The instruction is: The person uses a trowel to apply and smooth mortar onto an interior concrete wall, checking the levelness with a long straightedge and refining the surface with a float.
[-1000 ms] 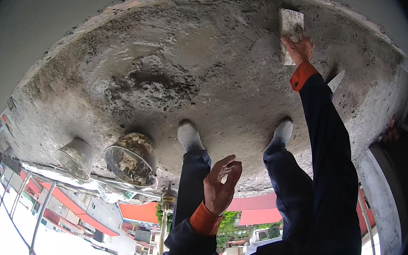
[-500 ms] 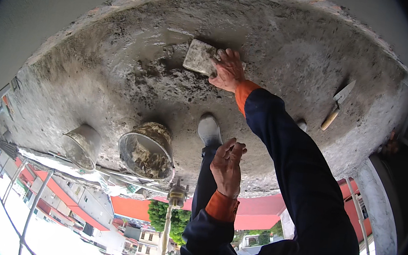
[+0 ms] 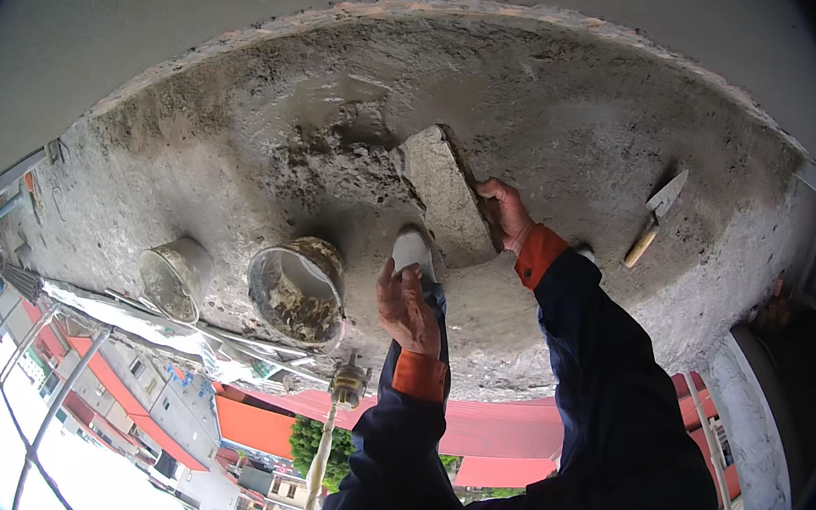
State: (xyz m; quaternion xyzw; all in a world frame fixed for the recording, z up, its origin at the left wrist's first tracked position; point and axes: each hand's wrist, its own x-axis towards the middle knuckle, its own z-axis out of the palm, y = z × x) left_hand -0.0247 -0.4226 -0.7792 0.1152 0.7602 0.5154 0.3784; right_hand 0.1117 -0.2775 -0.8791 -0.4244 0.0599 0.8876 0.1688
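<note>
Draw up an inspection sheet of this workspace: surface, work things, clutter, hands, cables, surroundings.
Surface: rough grey floor, with lumpy, partly wet-looking mortar left of centre.
Work things: flat grey board, its face smeared, in hand; trowel with a wooden handle lying on the floor at the right, untouched.
Clutter: large bucket and small bucket at the left, both stained with residue.
Hands: right hand grips the board's right edge; left hand is empty, fingers loosely bent.
Cables: none identifiable with certainty.
Surroundings: smooth grey wall beyond the floor; metal pole, pink-red awning and buildings toward the lower edge.
</note>
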